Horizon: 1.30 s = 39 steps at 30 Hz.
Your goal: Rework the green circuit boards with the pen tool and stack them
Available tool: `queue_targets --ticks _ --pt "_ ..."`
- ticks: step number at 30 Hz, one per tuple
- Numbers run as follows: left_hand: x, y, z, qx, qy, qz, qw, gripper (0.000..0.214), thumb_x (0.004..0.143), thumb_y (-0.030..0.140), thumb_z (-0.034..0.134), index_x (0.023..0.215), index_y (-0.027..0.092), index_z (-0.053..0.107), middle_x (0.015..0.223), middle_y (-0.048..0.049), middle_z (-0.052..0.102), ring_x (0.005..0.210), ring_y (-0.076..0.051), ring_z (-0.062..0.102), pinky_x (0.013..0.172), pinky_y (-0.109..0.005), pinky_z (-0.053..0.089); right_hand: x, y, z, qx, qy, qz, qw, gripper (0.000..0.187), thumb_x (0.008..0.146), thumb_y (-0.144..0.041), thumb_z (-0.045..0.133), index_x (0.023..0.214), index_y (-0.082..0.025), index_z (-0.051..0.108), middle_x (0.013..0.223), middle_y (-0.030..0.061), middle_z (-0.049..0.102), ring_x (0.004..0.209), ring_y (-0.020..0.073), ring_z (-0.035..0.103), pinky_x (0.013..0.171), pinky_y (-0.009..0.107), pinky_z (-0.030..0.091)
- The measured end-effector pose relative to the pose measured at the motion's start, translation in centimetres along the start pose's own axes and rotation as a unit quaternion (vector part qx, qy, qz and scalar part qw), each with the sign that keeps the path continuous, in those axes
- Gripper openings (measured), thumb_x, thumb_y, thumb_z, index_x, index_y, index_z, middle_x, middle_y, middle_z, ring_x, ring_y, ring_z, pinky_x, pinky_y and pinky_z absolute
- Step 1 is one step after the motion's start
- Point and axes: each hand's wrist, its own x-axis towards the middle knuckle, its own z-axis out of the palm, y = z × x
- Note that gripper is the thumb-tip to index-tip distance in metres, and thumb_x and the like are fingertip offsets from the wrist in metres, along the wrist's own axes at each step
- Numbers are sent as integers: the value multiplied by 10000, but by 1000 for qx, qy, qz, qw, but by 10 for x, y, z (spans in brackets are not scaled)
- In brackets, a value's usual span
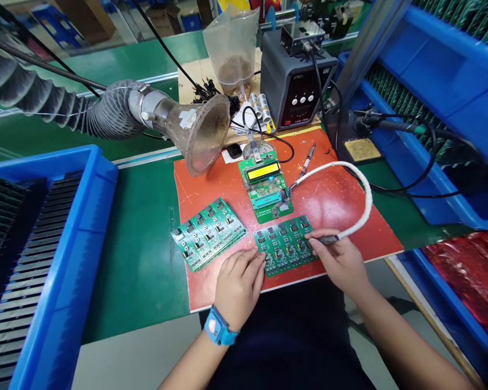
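A green circuit board panel (285,246) lies flat on the orange mat (341,211) in front of me. My left hand (241,279) rests at its left edge, fingers stretched out and close together, the tips at the board. My right hand (339,260) pinches a dark-tipped probe (327,240) over the board's right end; whether the tip touches is too small to tell. A white sleeved cable (368,189) loops from the probe to a green programmer board (266,184) with a lit yellow display. To the left sits a stack of similar circuit panels (211,233).
A clear fume-extraction funnel (205,135) hangs at the back left. Behind the mat stands a grey soldering station (295,81). Blue bins flank the bench, one at the left (81,216) and others at the right (451,179). A pen (307,160) lies on the mat.
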Motion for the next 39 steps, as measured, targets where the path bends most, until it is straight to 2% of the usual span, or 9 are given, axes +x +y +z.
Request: queue_targets --ticks 7,13,18,27,39 --pt "-1 -1 1 -3 -3 0 1000 241 877 127 618 1113 171 643 1069 -90 702 960 -230 649 829 -395 565 1 3 -1 -29 -31 -8 999 165 914 -348 585 988 -210 637 937 74 709 830 213 676 669 304 553" --pt "-1 0 0 -2 -3 0 1000 249 877 123 620 1123 161 640 1067 -90 701 957 -227 640 832 -397 561 2 5 2 -33 -13 13 999 178 897 -368 607 946 -202 646 868 68 714 713 199 672 588 290 536" --pt "0 0 -1 -4 -5 -4 1000 250 880 125 612 1125 165 640 1059 -89 701 949 -228 643 824 -394 564 2 1 1 -18 -22 5 1000 170 908 -354 596 947 -196 648 892 71 706 737 190 656 595 280 528" --pt "1 1 -1 -9 -3 -5 1000 236 871 117 625 1104 142 653 1055 -98 699 949 -233 634 826 -402 559 4 -5 0 8 -20 -7 1000 155 913 -332 590 923 -187 644 859 58 690 628 142 613 570 254 521" --pt "0 1 0 -7 -4 -9 1000 237 893 136 603 1126 160 642 1058 -84 700 955 -226 636 826 -395 556 2 0 0 16 -18 -5 1000 154 917 -330 592 940 -188 645 878 57 687 666 146 615 579 246 518"
